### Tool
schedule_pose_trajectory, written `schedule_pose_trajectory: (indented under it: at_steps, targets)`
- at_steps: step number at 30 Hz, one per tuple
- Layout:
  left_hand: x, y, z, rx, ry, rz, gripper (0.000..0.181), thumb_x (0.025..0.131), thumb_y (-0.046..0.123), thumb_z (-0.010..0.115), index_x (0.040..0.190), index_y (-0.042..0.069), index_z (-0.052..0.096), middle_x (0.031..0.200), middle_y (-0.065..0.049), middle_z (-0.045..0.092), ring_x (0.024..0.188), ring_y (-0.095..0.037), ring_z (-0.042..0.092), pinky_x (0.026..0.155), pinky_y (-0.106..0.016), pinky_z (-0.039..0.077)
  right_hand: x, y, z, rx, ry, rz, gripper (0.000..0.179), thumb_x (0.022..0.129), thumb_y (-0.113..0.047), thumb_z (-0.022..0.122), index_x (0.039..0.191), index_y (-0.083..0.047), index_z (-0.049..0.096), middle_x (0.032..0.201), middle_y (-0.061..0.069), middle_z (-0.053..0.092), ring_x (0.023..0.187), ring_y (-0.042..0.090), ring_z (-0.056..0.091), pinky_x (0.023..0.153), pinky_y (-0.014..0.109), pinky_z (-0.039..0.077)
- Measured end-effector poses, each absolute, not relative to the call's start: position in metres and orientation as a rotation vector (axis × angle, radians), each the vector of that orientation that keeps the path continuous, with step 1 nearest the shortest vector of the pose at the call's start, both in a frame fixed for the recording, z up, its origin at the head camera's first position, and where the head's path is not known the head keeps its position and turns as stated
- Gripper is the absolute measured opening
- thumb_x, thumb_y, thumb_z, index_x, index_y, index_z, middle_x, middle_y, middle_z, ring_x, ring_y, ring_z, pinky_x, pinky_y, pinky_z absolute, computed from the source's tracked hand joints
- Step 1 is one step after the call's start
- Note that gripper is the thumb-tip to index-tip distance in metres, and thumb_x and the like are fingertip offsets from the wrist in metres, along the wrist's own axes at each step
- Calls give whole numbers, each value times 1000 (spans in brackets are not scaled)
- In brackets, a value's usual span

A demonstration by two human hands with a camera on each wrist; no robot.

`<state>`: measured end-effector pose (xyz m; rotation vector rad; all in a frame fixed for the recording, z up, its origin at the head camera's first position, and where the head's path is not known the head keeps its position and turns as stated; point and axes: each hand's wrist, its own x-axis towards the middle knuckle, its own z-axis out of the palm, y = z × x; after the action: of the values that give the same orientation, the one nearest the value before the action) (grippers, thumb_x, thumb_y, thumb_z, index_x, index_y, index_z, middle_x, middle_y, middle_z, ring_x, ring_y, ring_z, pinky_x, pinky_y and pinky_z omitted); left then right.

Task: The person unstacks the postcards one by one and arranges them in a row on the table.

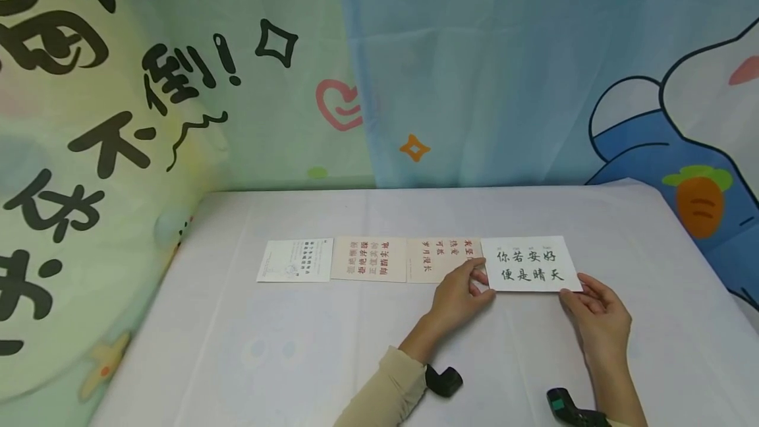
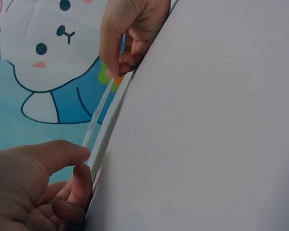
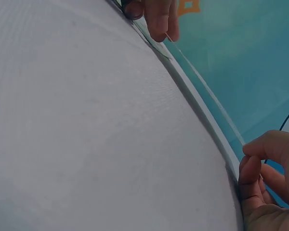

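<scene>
A white card (image 1: pixel 530 282) with two lines of black Chinese characters is at the right end of a row of cards. My left hand (image 1: pixel 459 292) pinches its left edge between thumb and fingers. At the lower right corner, my right hand (image 1: pixel 601 312) pinches it too. The left wrist view shows the card edge-on, a thin strip stretched between both hands and close over the tabletop. Its left edge borders a beige card (image 1: pixel 418 271) with red characters, partly behind my left fingertips.
Further left in the row lie another beige card (image 1: pixel 344 263) with red print and a white card (image 1: pixel 279 265) with small dark print. All rest on a white-covered table (image 1: pixel 284 348). A printed cloth backdrop (image 1: pixel 504 71) hangs behind it.
</scene>
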<state>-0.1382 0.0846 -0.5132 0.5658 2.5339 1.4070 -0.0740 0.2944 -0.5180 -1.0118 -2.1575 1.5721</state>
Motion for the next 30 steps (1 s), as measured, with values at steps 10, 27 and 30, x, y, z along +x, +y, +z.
schedule_pose_trajectory:
  at_steps: [10, 27, 30]
  targets:
    - [-141, 86, -516, 506, 2568, 1393, 45, 84, 18, 74, 128, 14, 62, 88, 15, 65, 65, 9, 49, 58, -12, 37, -77, 293, -518, -1071, -2176, 1593, 56, 89, -8, 68, 141, -2, 48, 102, -7, 48, 75, -6, 54, 67, 7, 48]
    - [-142, 87, -517, 588, 2556, 1323, 44, 86, 19, 70, 129, 14, 62, 91, 13, 66, 64, 9, 48, 58, -12, 36, -79, 289, -511, -1105, -2139, 1628, 54, 94, -15, 63, 142, 0, 46, 95, -2, 48, 62, -4, 57, 56, 12, 49]
    - [-142, 87, -518, 571, 2549, 1332, 44, 86, 19, 70, 129, 15, 62, 91, 13, 66, 65, 9, 48, 58, -13, 36, -78, 289, -512, -1113, -2172, 1592, 53, 94, -16, 63, 142, 0, 46, 92, -2, 50, 60, -3, 56, 56, 12, 49]
